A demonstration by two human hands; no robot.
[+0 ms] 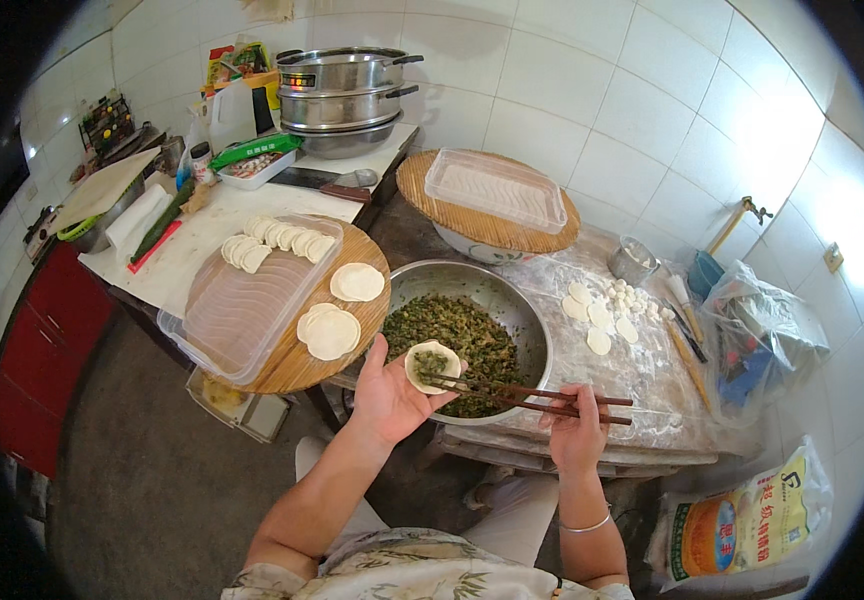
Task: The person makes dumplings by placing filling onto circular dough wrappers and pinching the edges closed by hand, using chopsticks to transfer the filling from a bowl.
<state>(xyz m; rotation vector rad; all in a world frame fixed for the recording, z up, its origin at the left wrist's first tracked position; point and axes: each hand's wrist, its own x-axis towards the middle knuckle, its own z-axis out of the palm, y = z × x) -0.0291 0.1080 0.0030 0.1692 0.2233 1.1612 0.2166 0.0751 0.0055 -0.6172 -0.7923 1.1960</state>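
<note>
The filling step looks to be in hand: the left hand [387, 395] lies palm up, cupped under a round dumpling wrapper [432, 365] that sits over the steel bowl [527, 310] at its 6 o'clock rim, while the right hand [577, 430] pinches dark chopsticks [527, 398] whose tips press green filling [457, 335] onto the wrapper. Next, by this reading, the sticks must lift clear at 3 o'clock so the left fingers can fold the dough. Both forearms rise from the lower edge, the right wrist bent inward.
</note>
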